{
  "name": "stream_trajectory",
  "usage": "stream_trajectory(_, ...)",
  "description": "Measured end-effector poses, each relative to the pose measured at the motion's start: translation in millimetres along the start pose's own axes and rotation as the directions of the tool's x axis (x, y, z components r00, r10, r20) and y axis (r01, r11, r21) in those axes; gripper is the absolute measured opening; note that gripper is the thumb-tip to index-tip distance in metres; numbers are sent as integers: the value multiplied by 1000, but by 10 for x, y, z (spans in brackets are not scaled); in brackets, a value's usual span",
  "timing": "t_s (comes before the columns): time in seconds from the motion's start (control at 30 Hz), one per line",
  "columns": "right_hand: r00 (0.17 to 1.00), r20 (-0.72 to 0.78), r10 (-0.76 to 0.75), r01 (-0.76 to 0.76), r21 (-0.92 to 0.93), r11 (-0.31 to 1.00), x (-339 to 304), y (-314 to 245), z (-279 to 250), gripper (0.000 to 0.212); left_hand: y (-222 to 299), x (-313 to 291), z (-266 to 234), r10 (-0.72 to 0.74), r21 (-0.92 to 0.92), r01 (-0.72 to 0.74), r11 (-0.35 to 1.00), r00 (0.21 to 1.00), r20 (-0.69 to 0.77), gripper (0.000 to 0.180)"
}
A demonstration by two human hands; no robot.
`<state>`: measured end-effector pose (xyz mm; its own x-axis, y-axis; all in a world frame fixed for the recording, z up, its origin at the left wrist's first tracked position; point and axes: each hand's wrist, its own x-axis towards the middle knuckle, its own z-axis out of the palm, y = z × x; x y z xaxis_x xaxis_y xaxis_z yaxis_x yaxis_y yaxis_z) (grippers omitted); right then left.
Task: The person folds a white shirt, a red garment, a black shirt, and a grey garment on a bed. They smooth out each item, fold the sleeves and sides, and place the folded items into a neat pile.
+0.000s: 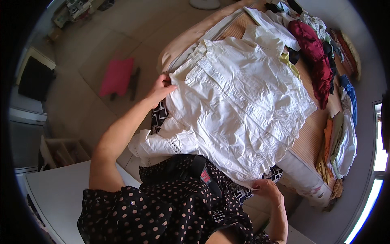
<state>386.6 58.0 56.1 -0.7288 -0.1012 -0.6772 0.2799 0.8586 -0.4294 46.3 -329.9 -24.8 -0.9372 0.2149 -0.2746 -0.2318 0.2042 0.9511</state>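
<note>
White garment: a white garment (239, 101), spread wide and creased, lies across the near part of the bed (310, 132) and reaches over its edge toward the person.
Left hand: the left hand (163, 88) has thumb and fingers closed on the garment's left edge, below the gathered collar end.
Right hand: the right hand (266, 189) pinches the nearest corner of the hem between thumb and fingers, close to the body.
Sleeve: one sleeve (166, 144), with a band of small openwork holes, hangs out at lower left, just in front of the person.
Lap: black-and-white patterned cloth (159, 118) shows below the garment — also near the right hand; above it, a black dotted top (162, 211).
Bed, far side: a second white piece (274, 28) beyond the garment; a dark red garment (310, 53) bunched to its right.
Bed, right edge: a row of draped clothes — an orange one (326, 138) and a blue one (351, 99) among them.
Floor: a pink stool-like item (117, 76), well apart, left of the bed.
</note>
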Motion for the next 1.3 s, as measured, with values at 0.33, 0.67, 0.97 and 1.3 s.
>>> stream_trajectory(0.33,640,-753,-152,66,-144,987,657,229,-1678,17,91,-113,-67,59,-282,-65,957,998,-30,26)
stream_trajectory(0.67,740,-670,54,-178,-117,977,1223,780,-2013,18,165,-164,-199,-19,-360,24,933,1000,18,34)
stream_trajectory(0.97,812,-582,40,-46,6,999,1187,181,-2980,17,-238,-325,-552,-121,-461,132,878,991,53,43)
stream_trajectory(1.3,650,-751,119,-382,-186,905,2474,317,-2960,43,-253,-359,-637,-132,-439,147,887,989,64,40)
